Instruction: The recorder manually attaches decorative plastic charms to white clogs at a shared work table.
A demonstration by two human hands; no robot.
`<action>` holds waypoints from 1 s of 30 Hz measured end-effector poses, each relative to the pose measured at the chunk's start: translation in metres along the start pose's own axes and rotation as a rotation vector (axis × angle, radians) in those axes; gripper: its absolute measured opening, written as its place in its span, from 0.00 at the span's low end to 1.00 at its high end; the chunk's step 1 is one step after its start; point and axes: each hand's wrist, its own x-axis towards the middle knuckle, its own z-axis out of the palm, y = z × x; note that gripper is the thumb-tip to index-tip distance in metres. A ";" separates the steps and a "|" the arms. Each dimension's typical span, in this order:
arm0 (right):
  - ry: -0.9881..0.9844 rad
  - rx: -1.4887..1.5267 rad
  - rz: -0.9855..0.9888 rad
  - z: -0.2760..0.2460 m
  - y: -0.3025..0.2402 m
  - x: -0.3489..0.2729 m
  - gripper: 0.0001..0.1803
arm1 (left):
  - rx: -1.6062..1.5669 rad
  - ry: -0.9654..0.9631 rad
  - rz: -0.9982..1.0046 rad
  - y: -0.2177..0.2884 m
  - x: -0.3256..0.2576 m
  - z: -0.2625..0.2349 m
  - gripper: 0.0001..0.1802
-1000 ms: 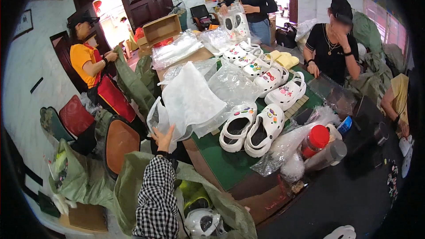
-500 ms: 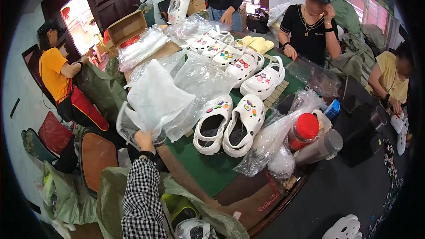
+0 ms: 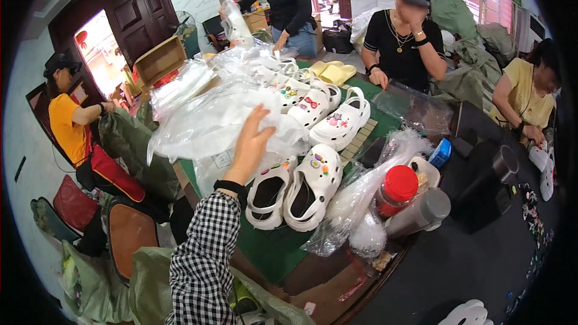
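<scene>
My left hand (image 3: 250, 147), in a black-and-white checked sleeve with a dark wristband, is raised over the table and holds a large clear plastic bag (image 3: 198, 120) that hangs spread out in the air. Just right of the hand, a pair of white clogs (image 3: 298, 189) with coloured charms lies on the green mat (image 3: 271, 247). More white clogs (image 3: 340, 120) lie in a row further back among other clear bags. My right hand is out of view.
A red-lidded jar (image 3: 394, 189), a metal bottle (image 3: 418, 213) and a black box (image 3: 481, 186) stand at the right. Several people work around the table: one in orange (image 3: 66, 126) at the left, others at the back and right. Green sacks (image 3: 144, 283) lie below.
My left hand has risen from the table's near edge and moved right, lifting the clear bag up over the clogs. The view has swung slightly toward the table.
</scene>
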 end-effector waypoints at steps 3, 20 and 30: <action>0.009 0.002 0.000 -0.009 0.009 0.010 0.24 | 0.077 -0.245 0.150 -0.001 -0.015 0.014 0.30; 0.149 -0.243 0.345 -0.053 0.033 -0.230 0.26 | 0.421 -0.270 -0.114 -0.170 -0.083 -0.075 0.28; 0.174 -0.335 0.245 -0.053 0.043 -0.289 0.31 | -0.627 -1.082 -0.265 0.196 -0.043 -0.105 0.29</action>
